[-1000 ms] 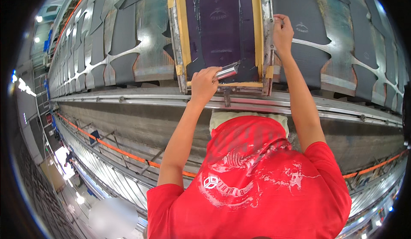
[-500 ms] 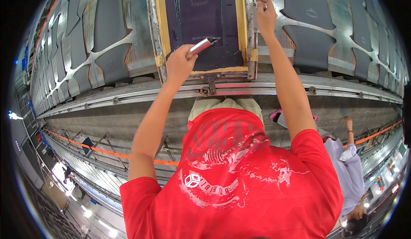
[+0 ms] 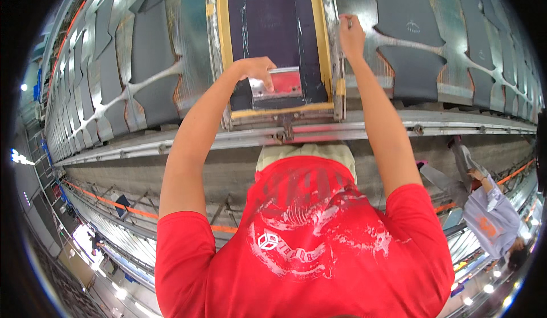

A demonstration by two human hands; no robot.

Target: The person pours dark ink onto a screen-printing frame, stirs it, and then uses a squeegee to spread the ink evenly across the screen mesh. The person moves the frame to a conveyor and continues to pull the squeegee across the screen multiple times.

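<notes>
My left hand (image 3: pixel 253 68) is closed on a shiny metal squeegee (image 3: pixel 288 83), thumb along its face. The squeegee lies crosswise over the near end of a screen-printing frame (image 3: pixel 338 99). Inside the frame is a dark purple mesh (image 3: pixel 270 30) bordered with yellow tape, with pale streaks of ink along both sides. At the frame's right side rail, my right hand (image 3: pixel 352 38) has its fingers curled in against the edge. The squeegee's lower edge is close to the mesh; whether it presses on it I cannot tell.
Dark cut fabric pieces (image 3: pixel 407 62) lie on the long table to both sides of the frame. A metal rail (image 3: pixel 376 129) runs along the table's near edge, in front of my body. Behind me at the right, another person (image 3: pixel 490 215) in a light top stands in the aisle.
My left hand has turned the squeegee from a tilted, end-on hold to lying broadside across the mesh's near end. My right hand stays at the frame's edge. The other person has moved farther right.
</notes>
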